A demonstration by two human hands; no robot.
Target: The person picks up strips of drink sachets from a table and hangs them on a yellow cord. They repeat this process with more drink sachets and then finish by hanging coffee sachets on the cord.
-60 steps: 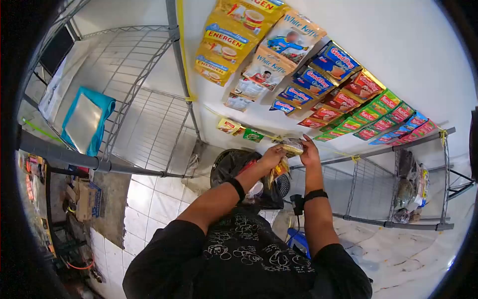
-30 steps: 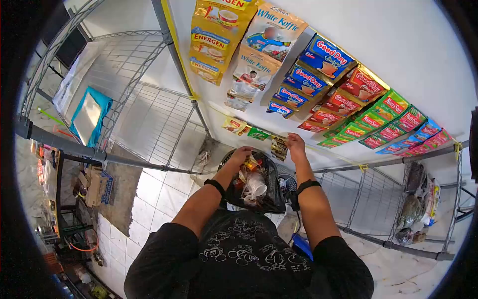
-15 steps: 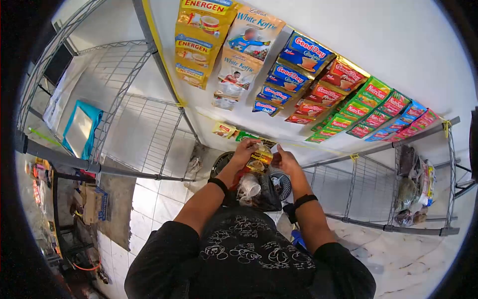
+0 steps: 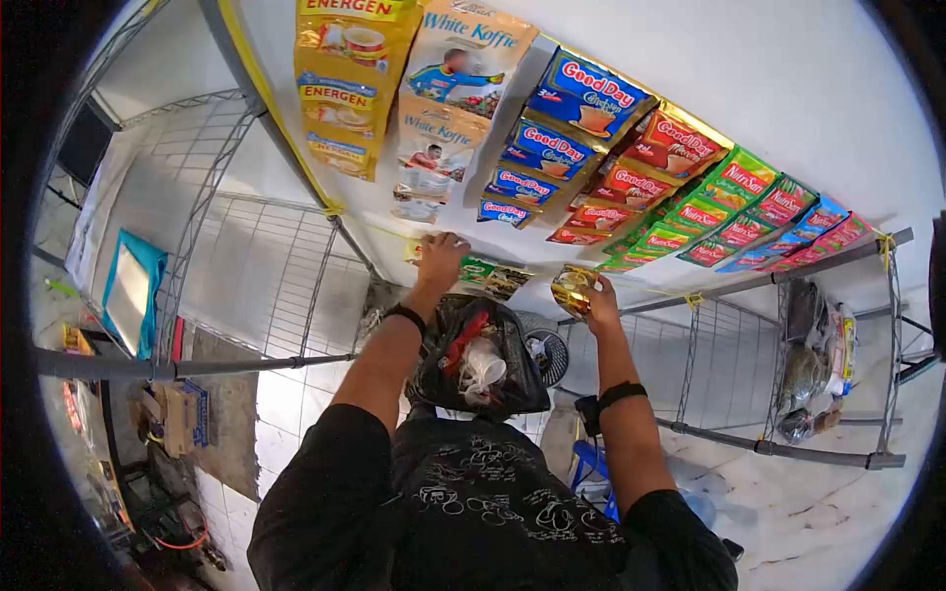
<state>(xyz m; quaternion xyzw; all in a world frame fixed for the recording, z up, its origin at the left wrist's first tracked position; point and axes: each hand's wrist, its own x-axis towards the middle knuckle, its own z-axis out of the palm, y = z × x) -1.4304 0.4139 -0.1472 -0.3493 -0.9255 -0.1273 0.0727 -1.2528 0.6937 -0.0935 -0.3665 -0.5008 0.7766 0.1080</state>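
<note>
My right hand (image 4: pixel 600 297) grips a gold sachet packet (image 4: pixel 573 289) with dark printing, held out in front of the wall. Against the wall, my left hand (image 4: pixel 443 258) has its fingers curled at a low yellow line, beside a pale yellow sachet (image 4: pixel 413 253) that it partly covers. What lies between those fingers is hidden. Just right of that hand hang a green sachet (image 4: pixel 477 270) and a black-and-gold sachet (image 4: pixel 506 283). Below and between my hands is an open black plastic bag (image 4: pixel 527 379) holding a clear plastic cup (image 4: pixel 484 362) and red wrapping.
Strips of Energen (image 4: pixel 340 94), White Koffie (image 4: pixel 439 138), GoodDay (image 4: pixel 552 148) and NutriSari sachets (image 4: pixel 700 214) hang above. Wire shelves (image 4: pixel 286 261) flank me left and right (image 4: pixel 734 360). A dark perforated basket (image 4: pixel 554 362) stands behind the bag, and a blue stool (image 4: pixel 591 468) by my right side.
My hands have moved apart from above the bag. The left went up and left to the low line of sachets; the right carried the gold packet to the right.
</note>
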